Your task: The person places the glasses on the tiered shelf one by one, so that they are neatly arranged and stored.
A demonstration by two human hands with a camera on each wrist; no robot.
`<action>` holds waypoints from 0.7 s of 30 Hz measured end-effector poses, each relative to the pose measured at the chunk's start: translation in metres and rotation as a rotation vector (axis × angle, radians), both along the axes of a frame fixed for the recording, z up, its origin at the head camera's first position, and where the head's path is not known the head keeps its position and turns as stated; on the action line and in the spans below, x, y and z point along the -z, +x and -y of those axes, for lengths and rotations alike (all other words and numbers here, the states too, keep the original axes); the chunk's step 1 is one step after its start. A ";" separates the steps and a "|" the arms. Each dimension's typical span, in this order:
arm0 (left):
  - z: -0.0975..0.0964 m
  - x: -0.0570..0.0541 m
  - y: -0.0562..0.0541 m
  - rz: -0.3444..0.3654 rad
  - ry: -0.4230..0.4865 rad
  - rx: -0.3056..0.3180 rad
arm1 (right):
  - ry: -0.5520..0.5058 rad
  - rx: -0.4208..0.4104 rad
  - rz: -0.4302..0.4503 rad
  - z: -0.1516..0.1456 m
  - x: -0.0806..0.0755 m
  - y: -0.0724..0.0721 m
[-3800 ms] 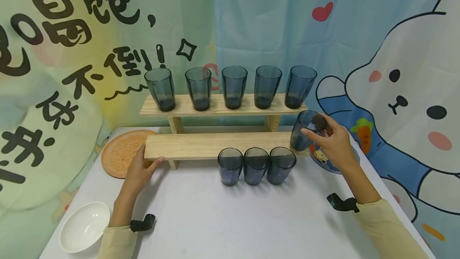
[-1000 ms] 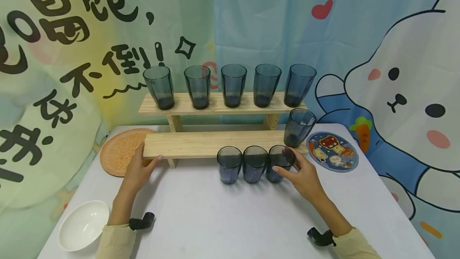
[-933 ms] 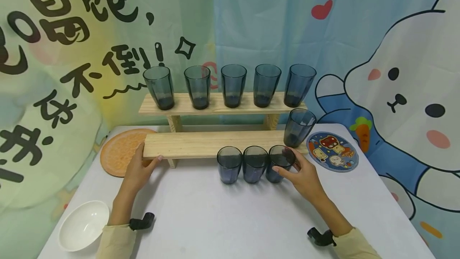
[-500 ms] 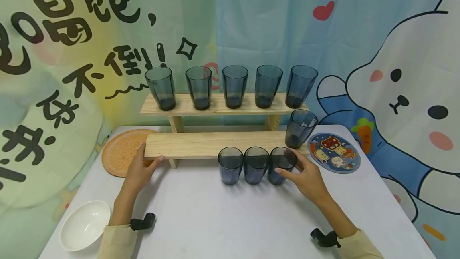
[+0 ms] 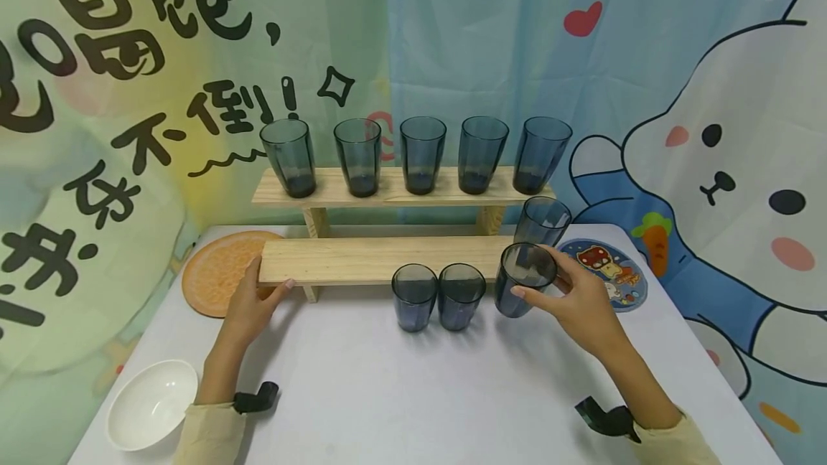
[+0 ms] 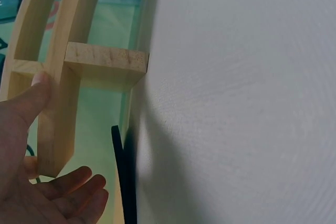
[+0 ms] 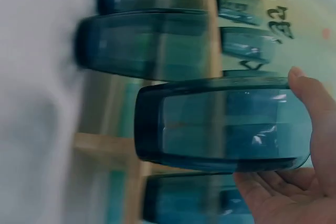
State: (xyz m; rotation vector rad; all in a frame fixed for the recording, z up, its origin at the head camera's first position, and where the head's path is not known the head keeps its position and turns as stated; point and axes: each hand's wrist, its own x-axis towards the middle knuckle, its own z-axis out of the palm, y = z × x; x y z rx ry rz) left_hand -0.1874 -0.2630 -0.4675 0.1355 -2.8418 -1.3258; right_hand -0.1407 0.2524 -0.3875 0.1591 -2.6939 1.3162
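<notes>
My right hand (image 5: 584, 305) holds a blue-grey drinking glass (image 5: 517, 285) by its upper part, thumb and fingers on opposite sides. In the right wrist view that glass (image 7: 210, 124) hangs above the white table. My left hand (image 5: 250, 311) grips the left end of the lower board of a two-tier wooden shelf (image 5: 362, 260); the left wrist view shows the thumb (image 6: 35, 94) on the board's face. Two matching glasses (image 5: 413, 300) (image 5: 461, 298) stand on the table before the shelf. Another glass (image 5: 545, 221) stands at the lower board's right end, partly hidden by the held one.
Several like glasses (image 5: 421, 156) line the upper board (image 5: 390, 192). An orange round mat (image 5: 213, 275) lies left of the shelf, a blue cartoon mat (image 5: 623, 271) right of it. A white bowl (image 5: 153, 405) sits at the table's front left. A printed curtain (image 5: 452, 34) hangs behind.
One glass was set on the lower board's right end. My right hand then took the rightmost table glass and lifted it up and right. The left hand stays on the shelf.
</notes>
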 end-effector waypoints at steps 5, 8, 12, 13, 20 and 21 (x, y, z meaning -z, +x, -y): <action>-0.001 -0.001 0.001 0.011 0.000 -0.001 | -0.005 0.000 -0.051 0.005 -0.023 -0.002; -0.002 -0.001 0.001 0.019 -0.003 -0.002 | 0.000 -0.008 -0.063 0.009 -0.034 -0.009; -0.002 0.000 0.001 0.014 -0.002 -0.002 | -0.013 -0.020 -0.052 0.015 -0.043 -0.020; -0.001 0.000 0.001 0.011 -0.001 -0.002 | -0.020 -0.022 -0.048 0.016 -0.044 -0.024; -0.001 0.002 -0.001 -0.014 -0.002 0.003 | -0.094 -0.019 -0.030 0.026 -0.041 -0.048; 0.000 0.002 -0.001 -0.015 -0.002 0.005 | -0.106 -0.022 -0.030 0.028 -0.040 -0.052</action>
